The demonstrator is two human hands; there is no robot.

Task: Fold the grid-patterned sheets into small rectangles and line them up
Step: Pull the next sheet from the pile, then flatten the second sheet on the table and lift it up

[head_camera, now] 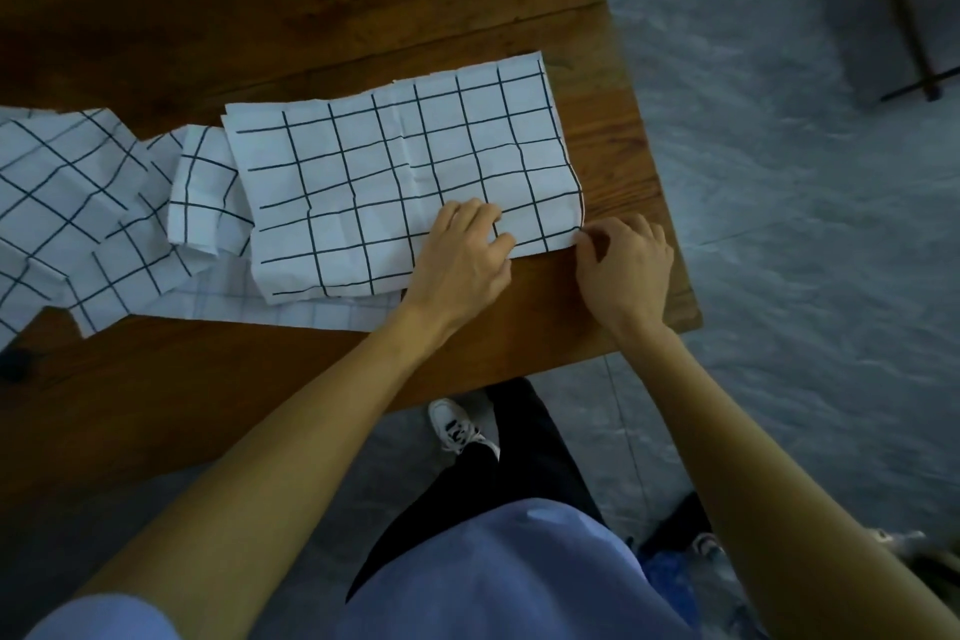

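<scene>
A white sheet with a black grid lies flat on the brown wooden table, folded into a wide rectangle near the table's right end. My left hand pinches its near edge, with the fingers on top of the sheet. My right hand pinches the sheet's near right corner. A small folded grid piece lies just left of it. A larger unfolded grid sheet spreads to the far left, partly under the others.
The table's right edge and near right corner lie close to my right hand. Grey floor lies beyond, with a dark stool at the upper right. My legs and a white shoe show below the table.
</scene>
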